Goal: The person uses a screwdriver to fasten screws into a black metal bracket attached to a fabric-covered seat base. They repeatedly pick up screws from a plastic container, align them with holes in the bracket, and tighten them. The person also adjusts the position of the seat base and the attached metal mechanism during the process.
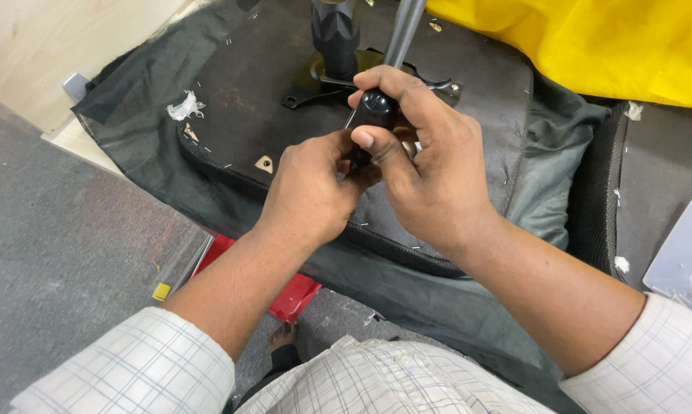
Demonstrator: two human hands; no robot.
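Glossy black rounded knob in both hands' grip, over coarse woven seat underside

The person wears a white shirt with thin grey and blue lines that cross to make squares. The left sleeve is pushed up the arm, and so is the right sleeve. Both forearms are bare. The left hand and right hand have no gloves, rings or watch. One bare foot shows below.
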